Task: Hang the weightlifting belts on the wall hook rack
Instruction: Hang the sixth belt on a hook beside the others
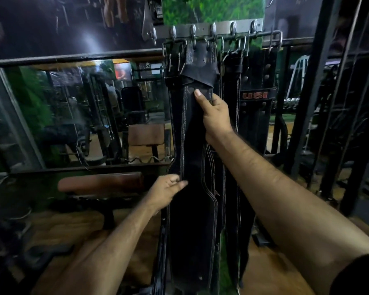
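A metal wall hook rack (222, 28) with several hooks is fixed high on a green panel. Several black leather weightlifting belts hang from it by their buckles. The front belt (192, 209) is wide, with white stitching, and hangs straight down. My right hand (215, 112) grips its right edge near the top, thumb pressed on the front face. My left hand (166, 191) pinches its left edge lower down. To the right hangs another belt (255, 107) with red "USI" lettering.
A large mirror (73, 116) to the left reflects gym benches and machines. A brown padded bench (100, 184) stands low at the left. Black metal rack bars (307, 103) rise at the right. The floor is wooden.
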Available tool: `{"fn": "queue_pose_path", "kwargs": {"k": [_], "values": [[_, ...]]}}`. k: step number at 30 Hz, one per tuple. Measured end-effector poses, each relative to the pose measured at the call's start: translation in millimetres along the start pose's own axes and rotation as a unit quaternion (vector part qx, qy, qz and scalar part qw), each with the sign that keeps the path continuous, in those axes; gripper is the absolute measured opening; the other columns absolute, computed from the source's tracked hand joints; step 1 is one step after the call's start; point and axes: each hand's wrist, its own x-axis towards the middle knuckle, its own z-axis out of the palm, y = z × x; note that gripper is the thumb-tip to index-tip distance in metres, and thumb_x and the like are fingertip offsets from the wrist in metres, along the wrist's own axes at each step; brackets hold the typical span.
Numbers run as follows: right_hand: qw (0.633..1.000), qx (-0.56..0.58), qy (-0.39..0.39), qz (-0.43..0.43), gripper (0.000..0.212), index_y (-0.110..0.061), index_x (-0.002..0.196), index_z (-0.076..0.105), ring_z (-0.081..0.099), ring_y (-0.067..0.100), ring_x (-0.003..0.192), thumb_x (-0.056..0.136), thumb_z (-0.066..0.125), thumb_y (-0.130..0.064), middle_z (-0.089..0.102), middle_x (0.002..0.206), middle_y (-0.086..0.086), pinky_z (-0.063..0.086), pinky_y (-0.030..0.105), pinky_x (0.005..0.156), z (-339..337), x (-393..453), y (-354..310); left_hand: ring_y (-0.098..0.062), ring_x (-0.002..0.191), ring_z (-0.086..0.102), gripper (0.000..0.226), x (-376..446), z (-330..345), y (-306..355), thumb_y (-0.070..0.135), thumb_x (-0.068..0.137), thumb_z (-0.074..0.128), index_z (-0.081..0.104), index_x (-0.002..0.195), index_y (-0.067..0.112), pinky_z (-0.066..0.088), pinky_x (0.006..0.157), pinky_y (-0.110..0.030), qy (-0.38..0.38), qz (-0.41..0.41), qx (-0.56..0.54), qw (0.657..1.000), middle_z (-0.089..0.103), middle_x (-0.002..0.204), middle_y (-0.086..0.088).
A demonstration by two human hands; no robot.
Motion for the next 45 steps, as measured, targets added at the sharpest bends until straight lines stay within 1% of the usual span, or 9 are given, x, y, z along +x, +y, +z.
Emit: {"fn": "queue_pose_path", "kwargs": {"k": [3, 7, 9, 11, 17, 26, 31, 36, 45], "values": [[1.000, 0.007, -0.001, 0.005, 0.018, 0.001, 0.109, 0.066, 0.069, 0.029, 0.091, 0.099, 0.063, -0.014, 0.071, 0.100, 0.019, 0.057, 0.050, 0.093, 2.7, 3.2, 5.1, -0.015, 0.089, 0.067, 0.076, 3.4, -17.4, -20.3, 0.071, 0.069, 0.072, 0.068, 0.102, 0.003, 0.054, 0.091, -0.037, -0.041, -0.038, 0.038, 0.998, 0.070, 0.094, 0.000], [1.000, 0.005, -0.020, 0.007, 0.009, -0.008, 0.097, 0.069, 0.070, 0.027, 0.087, 0.098, 0.063, -0.015, 0.072, 0.097, 0.017, 0.059, 0.045, 0.087, 13.0, 7.6, 13.1, -0.025, 0.096, 0.064, 0.071, 23.4, -37.1, 27.3, 0.058, 0.074, 0.074, 0.062, 0.108, -0.003, 0.047, 0.078, -0.034, -0.002, -0.016, 0.013, 1.000, 0.068, 0.114, -0.022], [1.000, 0.005, -0.020, 0.004, 0.009, -0.008, 0.097, 0.069, 0.071, 0.028, 0.088, 0.098, 0.064, -0.015, 0.072, 0.098, 0.018, 0.059, 0.042, 0.086, 18.2, 7.6, 20.8, -0.016, 0.080, 0.056, 0.056, 39.3, -45.0, 62.3, 0.059, 0.076, 0.071, 0.057, 0.090, 0.007, 0.041, 0.076, -0.030, 0.047, 0.040, -0.031, 0.998, 0.043, 0.086, 0.003], [1.000, 0.009, -0.014, 0.005, 0.012, -0.004, 0.102, 0.068, 0.070, 0.029, 0.090, 0.099, 0.062, -0.015, 0.072, 0.099, 0.019, 0.059, 0.044, 0.088, 23.0, 9.3, 27.0, -0.014, 0.070, 0.059, 0.040, 50.8, -44.4, 89.0, 0.044, 0.087, 0.068, 0.056, 0.086, 0.006, 0.055, 0.069, -0.032, 0.078, 0.100, -0.062, 0.990, 0.063, 0.073, -0.013], [1.000, 0.014, 0.024, -0.002, 0.013, -0.010, 0.087, 0.072, 0.073, 0.020, 0.077, 0.097, 0.065, -0.015, 0.075, 0.086, 0.011, 0.061, 0.035, 0.077, 28.0, 16.4, 26.9, -0.028, 0.085, 0.064, 0.085, 54.1, -31.0, 25.0, 0.069, 0.071, 0.075, 0.055, 0.108, -0.005, 0.052, 0.075, -0.067, 0.073, 0.057, -0.040, 0.995, 0.070, 0.098, -0.027], [1.000, -0.013, 0.022, 0.012, 0.015, -0.002, 0.098, 0.070, 0.071, 0.028, 0.086, 0.097, 0.067, -0.017, 0.073, 0.096, 0.019, 0.060, 0.048, 0.088, 31.6, 13.2, 46.4, -0.015, 0.107, 0.071, 0.033, 25.1, -42.6, -38.1, 0.026, 0.089, 0.073, 0.069, 0.120, 0.015, 0.054, 0.101, -0.043, -0.078, -0.066, 0.087, 0.991, 0.075, 0.114, 0.001], [0.998, -0.059, -0.014, -0.002, 0.015, -0.007, 0.094, 0.067, 0.073, 0.018, 0.078, 0.099, 0.063, -0.020, 0.074, 0.088, 0.010, 0.061, 0.031, 0.071, 28.8, 13.5, 51.6, 0.006, 0.075, 0.067, 0.009, 38.0, -68.3, 36.0, 0.014, 0.094, 0.067, 0.066, 0.088, 0.020, 0.051, 0.073, -0.013, -0.001, 0.010, 0.005, 1.000, 0.072, 0.073, 0.021], [0.990, -0.128, -0.050, -0.043, 0.021, -0.016, 0.090, 0.069, 0.072, 0.013, 0.078, 0.103, 0.057, -0.027, 0.075, 0.084, 0.000, 0.057, 0.029, 0.070, 29.6, 3.3, 71.1, -0.006, 0.088, 0.071, 0.010, 48.7, -74.5, 111.0, 0.016, 0.100, 0.057, 0.067, 0.101, 0.021, 0.059, 0.079, -0.024, 0.093, 0.147, -0.090, 0.981, 0.074, 0.092, 0.008], [0.968, -0.177, -0.171, 0.039, 0.014, -0.013, 0.106, 0.071, 0.073, 0.014, 0.090, 0.100, 0.061, -0.021, 0.077, 0.097, 0.001, 0.059, 0.031, 0.082, -0.2, -31.4, 117.0, -0.019, 0.076, 0.071, 0.010, 48.0, -65.0, 92.2, 0.009, 0.096, 0.062, 0.063, 0.092, 0.000, 0.060, 0.071, -0.030, 0.135, 0.088, -0.288, 0.944, 0.073, 0.084, -0.011]]}}
